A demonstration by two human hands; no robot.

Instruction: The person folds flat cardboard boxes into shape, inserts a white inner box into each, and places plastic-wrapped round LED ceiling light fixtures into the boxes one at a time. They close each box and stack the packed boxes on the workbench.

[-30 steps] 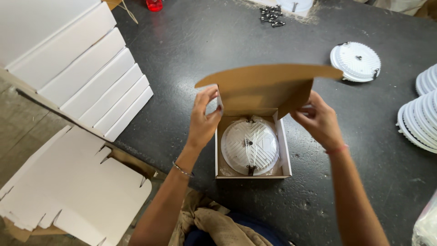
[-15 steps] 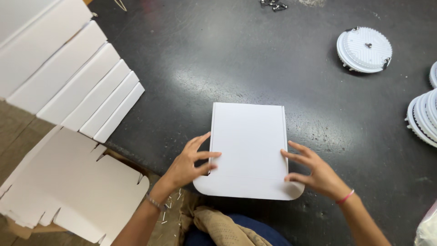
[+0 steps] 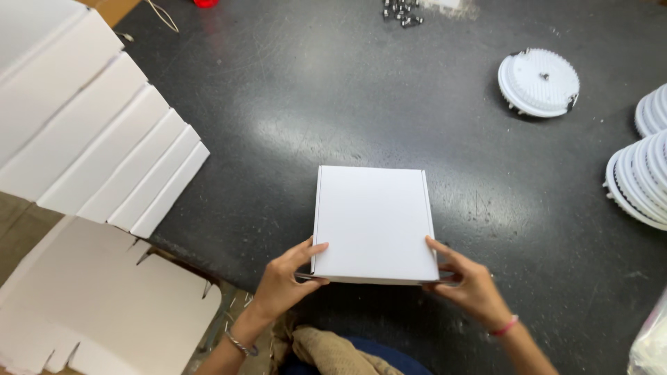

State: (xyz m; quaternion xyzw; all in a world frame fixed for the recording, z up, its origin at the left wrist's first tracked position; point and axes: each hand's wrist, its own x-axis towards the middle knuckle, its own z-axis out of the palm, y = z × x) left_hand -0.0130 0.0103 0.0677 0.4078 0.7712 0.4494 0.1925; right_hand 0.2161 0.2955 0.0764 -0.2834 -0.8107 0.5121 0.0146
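Observation:
A square white cardboard box point(image 3: 374, 222) lies closed on the dark table point(image 3: 347, 104), near its front edge. My left hand point(image 3: 286, 278) grips the box's near left corner, thumb on the lid. At the near right corner my right hand point(image 3: 467, 281) holds the box, fingers along the side edge. The round white lamp seen inside earlier is hidden under the lid.
A row of closed white boxes point(image 3: 97, 146) lies overlapped at the left. Flat unfolded box blanks point(image 3: 97, 305) sit at the lower left. One round white lamp point(image 3: 539, 82) rests at the upper right, stacks of them point(image 3: 643, 173) at the right edge. Small metal clips point(image 3: 399, 12) lie at the far edge.
One second ago the box stood open with the lamp showing and both hands on the lid flap. The lid has come down and shut; both hands now sit at the front corners.

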